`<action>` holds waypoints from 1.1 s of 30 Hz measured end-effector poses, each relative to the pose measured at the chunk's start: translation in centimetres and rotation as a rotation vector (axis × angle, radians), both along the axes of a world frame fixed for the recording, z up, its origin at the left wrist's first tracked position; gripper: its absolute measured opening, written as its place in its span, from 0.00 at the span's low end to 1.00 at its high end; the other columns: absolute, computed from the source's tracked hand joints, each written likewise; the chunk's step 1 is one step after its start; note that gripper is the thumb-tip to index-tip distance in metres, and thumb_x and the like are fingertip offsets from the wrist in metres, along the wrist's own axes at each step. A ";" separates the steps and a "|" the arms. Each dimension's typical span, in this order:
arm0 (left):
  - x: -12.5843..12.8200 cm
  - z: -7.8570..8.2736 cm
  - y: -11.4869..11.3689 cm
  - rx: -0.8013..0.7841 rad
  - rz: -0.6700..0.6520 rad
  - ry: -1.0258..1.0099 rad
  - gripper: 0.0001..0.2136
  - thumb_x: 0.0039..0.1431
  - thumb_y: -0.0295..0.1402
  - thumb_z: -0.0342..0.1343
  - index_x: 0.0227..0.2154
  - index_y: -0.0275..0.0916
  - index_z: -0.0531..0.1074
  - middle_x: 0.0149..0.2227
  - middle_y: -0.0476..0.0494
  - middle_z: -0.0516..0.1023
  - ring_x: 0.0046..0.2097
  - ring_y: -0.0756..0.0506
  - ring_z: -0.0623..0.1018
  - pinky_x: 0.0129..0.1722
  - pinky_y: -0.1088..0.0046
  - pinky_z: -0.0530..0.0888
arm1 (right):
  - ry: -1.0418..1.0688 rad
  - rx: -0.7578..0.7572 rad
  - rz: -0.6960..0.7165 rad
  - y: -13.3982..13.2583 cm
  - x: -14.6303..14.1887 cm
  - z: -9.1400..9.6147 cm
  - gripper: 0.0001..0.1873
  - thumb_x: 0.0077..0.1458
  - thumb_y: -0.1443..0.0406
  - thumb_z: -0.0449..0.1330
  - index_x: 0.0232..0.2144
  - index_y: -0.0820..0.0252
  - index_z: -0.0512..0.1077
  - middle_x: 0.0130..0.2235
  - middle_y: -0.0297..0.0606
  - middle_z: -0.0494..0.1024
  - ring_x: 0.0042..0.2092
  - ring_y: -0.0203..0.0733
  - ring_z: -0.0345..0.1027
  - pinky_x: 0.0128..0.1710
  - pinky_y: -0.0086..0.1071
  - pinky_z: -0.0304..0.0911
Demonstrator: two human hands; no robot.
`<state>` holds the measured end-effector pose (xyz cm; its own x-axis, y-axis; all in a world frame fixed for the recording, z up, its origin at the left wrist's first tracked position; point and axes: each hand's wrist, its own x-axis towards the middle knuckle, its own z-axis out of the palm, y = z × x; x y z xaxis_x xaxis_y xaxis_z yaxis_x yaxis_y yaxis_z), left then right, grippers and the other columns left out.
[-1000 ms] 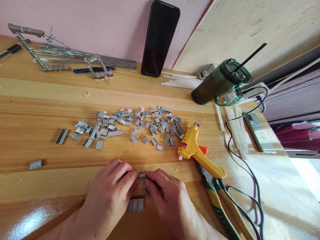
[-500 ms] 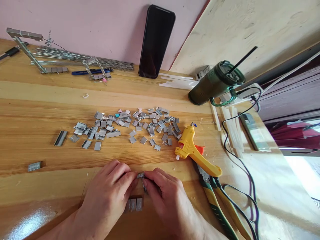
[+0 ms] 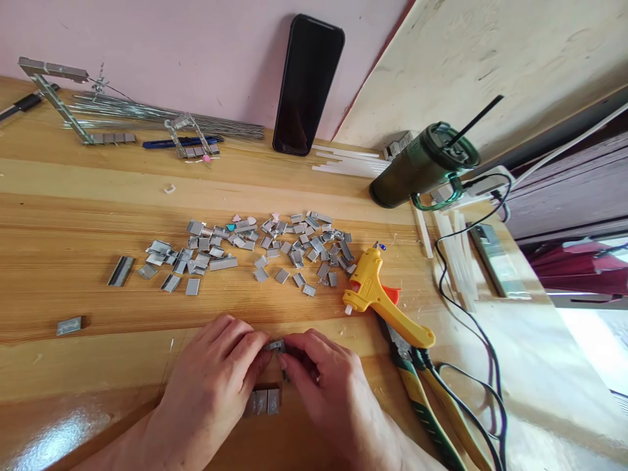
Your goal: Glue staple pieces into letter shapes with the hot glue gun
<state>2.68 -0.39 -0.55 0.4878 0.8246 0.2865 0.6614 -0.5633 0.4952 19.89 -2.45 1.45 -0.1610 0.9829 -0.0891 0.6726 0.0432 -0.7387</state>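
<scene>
Little has shifted since half a second ago: both hands sit at the same spot at the lower centre of the frame, and only the right hand (image 3: 333,392) has curled its fingers a touch further over the piece between them. It meets the left hand (image 3: 210,386) fingertip to fingertip, and each is closed in a tight pinch on one staple block (image 3: 277,345), a small silvery piece held just above the counter (image 3: 73,216). A thin dark strip hangs from it between the thumbs; what that is I cannot tell.

Just below the fingers, a short row of blocks (image 3: 265,400) lies flat on the counter, partly hidden by the hands. A loose pile of staple pieces (image 3: 265,245) spreads across the middle of the frame, with a yellow glue gun (image 3: 383,301) to its right and pliers (image 3: 432,412) at the lower right.

The block looks very light, stiff and smooth, so it probably slips easily and may split along its seams if bent. The broad flat faces seem the safest hold, pads clear of the sharp leg ends.
</scene>
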 end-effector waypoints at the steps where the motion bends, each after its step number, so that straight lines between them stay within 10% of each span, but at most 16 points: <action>1: 0.0 0.0 0.0 -0.006 -0.001 0.009 0.08 0.63 0.24 0.50 0.31 0.37 0.71 0.26 0.46 0.74 0.29 0.43 0.72 0.27 0.64 0.71 | -0.003 0.001 0.003 0.0 0.0 0.0 0.08 0.54 0.73 0.54 0.29 0.61 0.73 0.26 0.36 0.76 0.27 0.39 0.71 0.26 0.29 0.64; 33: 0.2 -0.1 0.0 -0.003 -0.014 -0.030 0.09 0.61 0.20 0.50 0.30 0.37 0.72 0.27 0.46 0.74 0.29 0.44 0.71 0.27 0.66 0.71 | -0.144 0.117 0.063 -0.3 -0.4 -0.2 0.08 0.52 0.75 0.52 0.29 0.59 0.68 0.26 0.34 0.72 0.25 0.39 0.69 0.24 0.28 0.60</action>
<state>2.86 -0.42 -0.60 0.4905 0.8186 0.2989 0.6383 -0.5710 0.5163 19.50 -2.73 1.24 -0.2167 0.9762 -0.0015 0.7643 0.1687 -0.6224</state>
